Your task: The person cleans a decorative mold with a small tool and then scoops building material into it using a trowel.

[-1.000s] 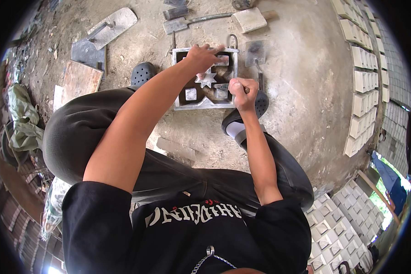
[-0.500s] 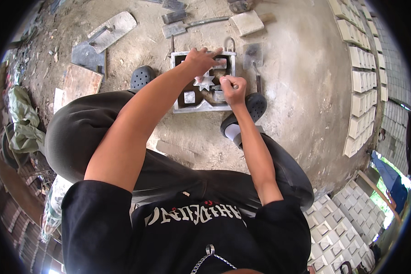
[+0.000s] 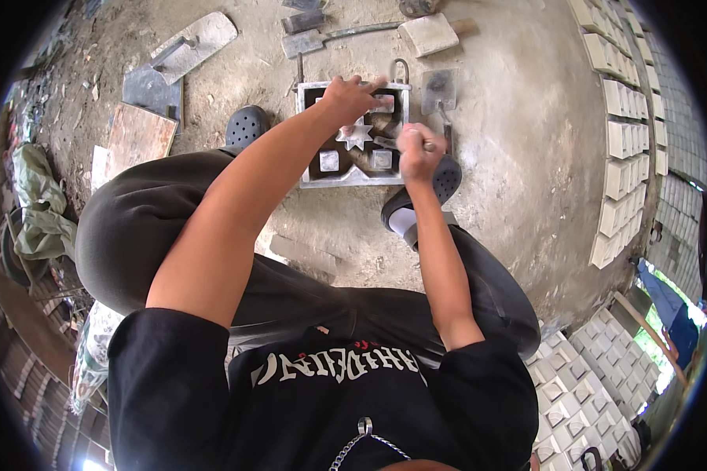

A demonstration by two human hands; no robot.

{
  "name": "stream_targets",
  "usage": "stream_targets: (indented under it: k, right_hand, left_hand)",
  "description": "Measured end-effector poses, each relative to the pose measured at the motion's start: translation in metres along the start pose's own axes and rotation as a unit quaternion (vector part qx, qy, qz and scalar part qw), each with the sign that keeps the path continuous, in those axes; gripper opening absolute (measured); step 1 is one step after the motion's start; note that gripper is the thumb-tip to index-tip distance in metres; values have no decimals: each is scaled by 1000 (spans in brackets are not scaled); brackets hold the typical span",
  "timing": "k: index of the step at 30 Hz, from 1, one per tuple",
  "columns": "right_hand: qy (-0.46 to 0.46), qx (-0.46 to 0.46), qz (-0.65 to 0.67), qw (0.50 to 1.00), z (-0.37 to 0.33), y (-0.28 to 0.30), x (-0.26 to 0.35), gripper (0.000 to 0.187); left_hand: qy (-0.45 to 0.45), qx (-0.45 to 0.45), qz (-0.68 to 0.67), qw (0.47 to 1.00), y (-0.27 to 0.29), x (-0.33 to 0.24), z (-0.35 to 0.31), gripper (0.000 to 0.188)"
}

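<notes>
A rectangular metal mould (image 3: 353, 180) stands on the ground between my feet. Inside it are a star-shaped block (image 3: 357, 135) at the middle and square blocks (image 3: 329, 161) around that star. My left hand (image 3: 352, 104) reaches over the far part of the mould, its fingers spread and the thumb down near the star. My right hand (image 3: 421, 154) is closed around the handle of a small tool with a flat blade (image 3: 386, 142). That blade points into the mould beside the star; its exact kind is partly hidden by the fist.
A square trowel (image 3: 438, 90) lies right of the mould. Beyond it are a long-handled scraper (image 3: 303, 43) and a pale mallet-like block (image 3: 428, 35). A plastering float (image 3: 196, 49) and boards (image 3: 143, 140) lie left. Rows of pale cast blocks (image 3: 625, 141) line the right.
My right hand has moved right and slightly nearer to me, drawing the tool toward the mould's right wall. My left hand stays over the far part of the mould.
</notes>
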State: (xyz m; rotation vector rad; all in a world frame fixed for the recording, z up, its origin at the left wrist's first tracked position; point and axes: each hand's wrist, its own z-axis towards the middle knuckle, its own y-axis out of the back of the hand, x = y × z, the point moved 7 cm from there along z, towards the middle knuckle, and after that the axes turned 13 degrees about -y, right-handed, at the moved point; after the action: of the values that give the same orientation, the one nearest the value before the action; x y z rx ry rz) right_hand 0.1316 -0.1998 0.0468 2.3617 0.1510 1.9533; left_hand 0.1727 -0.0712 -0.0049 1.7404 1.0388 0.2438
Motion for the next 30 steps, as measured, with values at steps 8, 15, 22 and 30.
stream_targets:
  k: [8, 15, 22, 30]
  right_hand:
    - [15, -57, 6, 998, -3, 5, 3, 28]
    - [10, -117, -2, 993, -2, 3, 10, 27]
    - [-53, -135, -1, 989, 15, 2, 6, 29]
    - [-44, -243, -15, 969, 10, -1, -5, 30]
  left_hand:
    - [-5, -14, -1, 1000, 1, 0, -2, 111]
    - [1, -9, 13, 1000, 5, 4, 0, 111]
    - [-2, 4, -16, 1000, 1, 0, 1, 111]
    - [2, 6, -31, 999, 1, 1, -1, 109]
